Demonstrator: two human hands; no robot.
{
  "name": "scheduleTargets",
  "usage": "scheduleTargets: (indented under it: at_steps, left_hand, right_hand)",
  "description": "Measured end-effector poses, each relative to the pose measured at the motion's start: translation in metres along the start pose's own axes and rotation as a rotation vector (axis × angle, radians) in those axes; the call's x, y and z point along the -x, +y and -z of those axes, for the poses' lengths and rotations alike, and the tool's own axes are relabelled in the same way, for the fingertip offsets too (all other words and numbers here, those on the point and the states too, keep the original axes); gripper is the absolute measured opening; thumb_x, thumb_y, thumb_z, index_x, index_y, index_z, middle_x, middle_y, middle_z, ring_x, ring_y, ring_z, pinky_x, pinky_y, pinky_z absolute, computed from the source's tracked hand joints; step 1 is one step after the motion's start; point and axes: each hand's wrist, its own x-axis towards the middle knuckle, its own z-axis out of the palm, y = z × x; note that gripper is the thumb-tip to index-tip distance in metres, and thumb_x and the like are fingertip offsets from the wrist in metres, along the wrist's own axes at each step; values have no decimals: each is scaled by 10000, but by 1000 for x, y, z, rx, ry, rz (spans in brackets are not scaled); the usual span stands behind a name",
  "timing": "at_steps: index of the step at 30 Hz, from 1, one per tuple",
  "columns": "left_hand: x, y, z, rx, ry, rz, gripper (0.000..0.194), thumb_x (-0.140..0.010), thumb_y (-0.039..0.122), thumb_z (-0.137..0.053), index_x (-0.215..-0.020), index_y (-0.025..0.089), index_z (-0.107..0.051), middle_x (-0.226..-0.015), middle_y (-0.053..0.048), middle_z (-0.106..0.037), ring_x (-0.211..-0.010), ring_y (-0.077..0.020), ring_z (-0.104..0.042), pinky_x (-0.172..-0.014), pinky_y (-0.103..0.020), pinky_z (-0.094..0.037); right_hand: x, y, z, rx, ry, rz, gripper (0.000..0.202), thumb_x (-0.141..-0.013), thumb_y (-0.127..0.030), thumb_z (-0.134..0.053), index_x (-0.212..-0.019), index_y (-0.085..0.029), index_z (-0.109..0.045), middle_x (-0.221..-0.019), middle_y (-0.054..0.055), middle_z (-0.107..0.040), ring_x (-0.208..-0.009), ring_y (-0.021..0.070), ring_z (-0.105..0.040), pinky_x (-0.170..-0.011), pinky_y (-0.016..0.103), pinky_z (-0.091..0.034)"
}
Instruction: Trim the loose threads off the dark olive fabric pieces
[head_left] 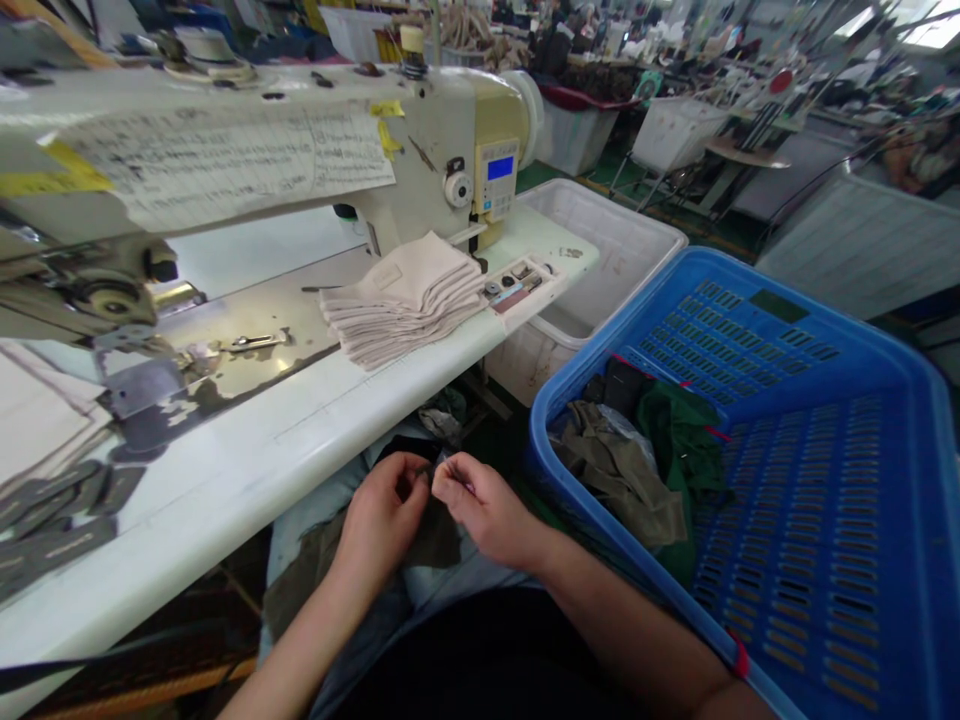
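Above my lap, my left hand [384,505] and my right hand [487,508] meet with fingertips nearly touching. Both are closed in a pinch. Whatever lies between the fingers is small, dark and too blurred to name. Olive-brown cloth [439,535] is spread over my legs just under the hands. The white sewing table [300,440] has its front edge beyond my hands. On it rests a fanned stack of beige fabric pieces [409,295], beside the sewing machine [427,130].
A blue plastic basket [810,440] at my right holds brown cloth [622,470] and green cloth [679,430]. Behind it stands a white bin [600,230]. Dark grey labels [67,510] and more beige pieces [45,420] lie at the table's left. A small parts tray [525,290] is set into the tabletop.
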Motion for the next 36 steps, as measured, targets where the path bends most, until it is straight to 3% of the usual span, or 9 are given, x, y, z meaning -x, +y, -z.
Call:
scheduleTargets:
  at_steps: [1,3,6,9,14,20,25,30,36]
  left_hand:
    - [-3,-2,1,25,20,17,169,-610,357,-718,-732,240,-703,-645,5,-638,-637,-194,-570,-596,-277,-434]
    - [-8,-5,3,82,18,58,206,-606,383,-726,-735,227,-686,-629,2,-649,-605,-191,-591,-582,-283,-461]
    - [-7,-6,6,242,-61,160,304,-638,443,-747,-787,190,-666,-681,-20,-702,-618,-186,-671,-630,-299,-537]
    - [1,-1,7,487,-116,309,353,-594,396,-835,-792,170,-648,-732,-28,-728,-697,-176,-725,-719,-287,-574]
    - [12,6,7,534,-99,313,390,-553,397,-889,-753,164,-649,-695,-6,-720,-634,-144,-696,-680,-259,-575]
    - [16,12,5,462,-68,249,409,-538,454,-898,-703,167,-657,-671,5,-709,-603,-136,-666,-644,-254,-570]
    - [17,11,8,511,-110,321,408,-557,442,-897,-720,166,-645,-671,-22,-733,-607,-163,-705,-651,-271,-571]
    - [13,4,9,534,-96,330,407,-535,431,-903,-713,162,-654,-661,-10,-722,-607,-155,-691,-649,-269,-564]
    - [12,3,6,340,-52,161,323,-555,433,-841,-675,180,-680,-617,1,-701,-580,-145,-630,-586,-247,-513]
  right_hand:
    - [2,-8,3,-85,-40,-19,223,-1003,-369,-462,-849,-214,-507,-686,-41,-472,-607,122,-470,-592,240,-423]
    - [3,-17,9,-49,69,12,222,-1005,-365,-477,-853,-213,-530,-706,-34,-489,-630,124,-489,-609,241,-436]
    - [-1,-10,19,344,270,71,84,-945,-205,-540,-909,-200,-615,-926,40,-623,-822,169,-602,-751,293,-490]
    - [-7,9,18,516,238,3,299,-878,-92,-574,-1152,-191,-639,-1076,82,-672,-919,197,-655,-818,337,-526]
    - [-8,16,2,372,244,133,84,-920,-219,-633,-975,-195,-692,-978,53,-710,-943,179,-675,-849,285,-526]
    - [-6,14,-4,610,130,229,91,-940,-194,-552,-935,-187,-643,-970,68,-675,-815,181,-657,-677,266,-485]
    - [-14,18,-1,374,443,94,222,-1027,-281,-421,-882,-200,-568,-844,41,-635,-800,174,-626,-734,277,-487]
    - [-11,9,1,510,269,178,152,-978,-267,-538,-859,-204,-608,-927,41,-662,-837,167,-641,-732,260,-476]
    - [-7,9,-5,816,118,257,79,-904,-165,-577,-933,-189,-646,-985,44,-678,-809,165,-660,-633,253,-449]
